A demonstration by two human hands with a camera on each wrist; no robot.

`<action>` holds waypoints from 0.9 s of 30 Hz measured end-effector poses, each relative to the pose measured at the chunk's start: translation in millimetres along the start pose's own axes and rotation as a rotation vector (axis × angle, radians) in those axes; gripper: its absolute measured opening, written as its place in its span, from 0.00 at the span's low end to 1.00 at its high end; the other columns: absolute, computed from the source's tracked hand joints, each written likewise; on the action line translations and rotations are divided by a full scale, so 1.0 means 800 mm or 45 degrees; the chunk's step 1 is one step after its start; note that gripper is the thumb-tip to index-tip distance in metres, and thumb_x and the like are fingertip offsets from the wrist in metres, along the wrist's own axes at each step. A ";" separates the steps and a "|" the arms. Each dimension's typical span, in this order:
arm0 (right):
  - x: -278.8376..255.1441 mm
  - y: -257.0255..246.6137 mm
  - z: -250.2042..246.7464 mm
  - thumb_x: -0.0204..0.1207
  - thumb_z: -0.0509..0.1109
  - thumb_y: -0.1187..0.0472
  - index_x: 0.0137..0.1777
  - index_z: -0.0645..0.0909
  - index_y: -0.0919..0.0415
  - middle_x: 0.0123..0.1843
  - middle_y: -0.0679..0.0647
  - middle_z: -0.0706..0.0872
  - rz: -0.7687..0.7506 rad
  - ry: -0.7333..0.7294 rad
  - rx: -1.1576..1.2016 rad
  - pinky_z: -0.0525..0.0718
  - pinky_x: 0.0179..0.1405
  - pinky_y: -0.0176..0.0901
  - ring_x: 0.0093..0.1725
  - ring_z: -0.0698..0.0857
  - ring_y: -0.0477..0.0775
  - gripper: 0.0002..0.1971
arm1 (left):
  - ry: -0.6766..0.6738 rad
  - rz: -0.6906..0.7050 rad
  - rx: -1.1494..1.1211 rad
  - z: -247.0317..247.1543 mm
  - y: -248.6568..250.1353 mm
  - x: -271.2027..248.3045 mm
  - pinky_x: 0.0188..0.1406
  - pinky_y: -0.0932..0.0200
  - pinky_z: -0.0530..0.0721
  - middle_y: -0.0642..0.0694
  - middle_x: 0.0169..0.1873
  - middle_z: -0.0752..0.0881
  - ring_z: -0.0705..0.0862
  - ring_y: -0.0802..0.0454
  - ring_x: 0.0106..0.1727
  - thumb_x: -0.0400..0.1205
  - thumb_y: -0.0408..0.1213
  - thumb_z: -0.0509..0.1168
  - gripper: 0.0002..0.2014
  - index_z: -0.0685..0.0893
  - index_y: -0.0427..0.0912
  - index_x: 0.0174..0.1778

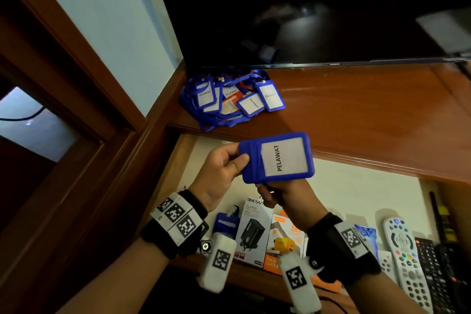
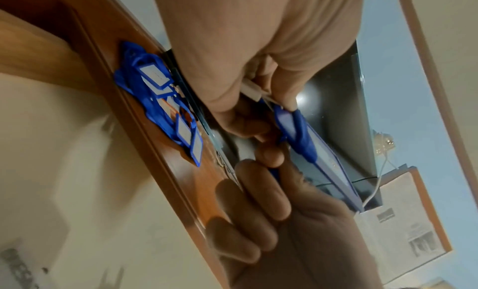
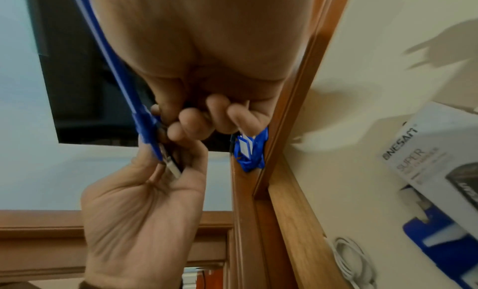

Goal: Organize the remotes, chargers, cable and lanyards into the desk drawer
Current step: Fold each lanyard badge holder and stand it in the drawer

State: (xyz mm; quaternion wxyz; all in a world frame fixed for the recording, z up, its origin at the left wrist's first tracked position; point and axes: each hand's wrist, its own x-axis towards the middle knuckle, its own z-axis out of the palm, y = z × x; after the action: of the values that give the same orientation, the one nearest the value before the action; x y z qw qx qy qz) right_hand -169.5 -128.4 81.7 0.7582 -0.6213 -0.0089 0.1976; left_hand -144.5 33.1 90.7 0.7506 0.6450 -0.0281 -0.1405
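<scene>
A blue lanyard badge holder (image 1: 277,158) with a white card reading PELAWAT is held in the air over the open drawer (image 1: 356,194). My left hand (image 1: 237,160) pinches its left edge near the clip. Below it, my right hand (image 1: 270,194) has its fingers curled round the blue strap. The left wrist view shows the badge holder (image 2: 305,142) edge-on between both hands. A pile of several blue lanyards (image 1: 229,99) lies on the desk top at the back left. In the drawer lie charger boxes (image 1: 254,232), a white remote (image 1: 405,257) and black remotes (image 1: 433,270).
A dark TV screen (image 1: 305,20) stands at the back of the desk top (image 1: 369,109). Another blue badge holder (image 1: 225,224) sits at the drawer's left, beside the charger boxes. A coiled white cable (image 3: 354,258) lies on the drawer floor. A wooden frame (image 1: 63,71) borders the left side.
</scene>
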 end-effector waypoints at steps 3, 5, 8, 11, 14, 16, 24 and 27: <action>0.016 0.013 -0.006 0.82 0.61 0.63 0.42 0.83 0.65 0.28 0.62 0.76 0.086 -0.077 -0.099 0.74 0.26 0.40 0.27 0.74 0.52 0.12 | 0.061 -0.003 0.204 -0.024 -0.002 0.002 0.62 0.48 0.82 0.37 0.57 0.87 0.85 0.42 0.61 0.79 0.35 0.61 0.13 0.82 0.43 0.59; 0.032 0.018 -0.011 0.80 0.63 0.58 0.40 0.85 0.62 0.28 0.61 0.78 0.154 -0.056 -0.168 0.74 0.24 0.39 0.27 0.75 0.53 0.12 | 0.062 -0.047 0.335 -0.053 -0.002 0.008 0.60 0.49 0.83 0.39 0.56 0.86 0.85 0.43 0.60 0.83 0.29 0.61 0.11 0.82 0.45 0.58; 0.067 0.022 -0.022 0.79 0.63 0.65 0.33 0.84 0.61 0.25 0.59 0.77 0.221 0.110 -0.293 0.68 0.22 0.40 0.25 0.71 0.55 0.14 | 0.042 -0.153 0.669 -0.111 -0.010 0.024 0.59 0.51 0.84 0.43 0.53 0.87 0.85 0.47 0.57 0.83 0.27 0.61 0.12 0.82 0.43 0.59; 0.101 0.019 -0.035 0.79 0.65 0.66 0.33 0.82 0.65 0.23 0.58 0.75 0.244 0.343 -0.369 0.63 0.22 0.38 0.23 0.67 0.53 0.13 | -0.051 -0.307 0.997 -0.162 -0.032 0.037 0.52 0.53 0.82 0.43 0.43 0.87 0.85 0.50 0.47 0.81 0.27 0.64 0.07 0.85 0.42 0.46; 0.137 0.012 -0.052 0.79 0.66 0.65 0.33 0.81 0.66 0.21 0.54 0.76 0.215 0.549 -0.415 0.64 0.23 0.39 0.20 0.68 0.50 0.13 | -0.320 -0.458 1.299 -0.176 -0.064 0.050 0.49 0.55 0.80 0.40 0.44 0.87 0.84 0.47 0.46 0.79 0.31 0.66 0.03 0.82 0.44 0.44; 0.163 0.011 -0.067 0.76 0.68 0.66 0.29 0.80 0.62 0.18 0.48 0.78 0.202 0.727 -0.464 0.66 0.22 0.37 0.17 0.70 0.46 0.13 | -0.544 -0.567 1.508 -0.165 -0.079 0.060 0.52 0.55 0.81 0.42 0.53 0.85 0.83 0.45 0.54 0.80 0.35 0.65 0.08 0.83 0.44 0.53; 0.248 -0.008 -0.112 0.70 0.68 0.53 0.58 0.80 0.51 0.61 0.57 0.83 0.180 0.895 -0.892 0.82 0.55 0.53 0.61 0.81 0.60 0.16 | -1.168 -0.381 2.112 -0.145 -0.130 0.080 0.38 0.52 0.79 0.37 0.47 0.85 0.82 0.39 0.42 0.76 0.29 0.62 0.07 0.85 0.36 0.45; 0.273 0.001 -0.103 0.75 0.69 0.51 0.74 0.69 0.49 0.82 0.59 0.61 0.188 0.815 -1.155 0.73 0.72 0.65 0.77 0.65 0.67 0.27 | -1.201 -0.307 2.162 -0.139 -0.146 0.075 0.39 0.51 0.79 0.37 0.48 0.85 0.84 0.37 0.46 0.77 0.30 0.63 0.06 0.85 0.35 0.45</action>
State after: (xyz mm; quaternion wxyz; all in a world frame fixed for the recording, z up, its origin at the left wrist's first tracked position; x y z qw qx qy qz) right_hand 52.7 -137.7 11.8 0.3640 -0.9131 0.1813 0.0281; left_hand -82.7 110.4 -50.1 -0.0710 0.8471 -0.3510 -0.3928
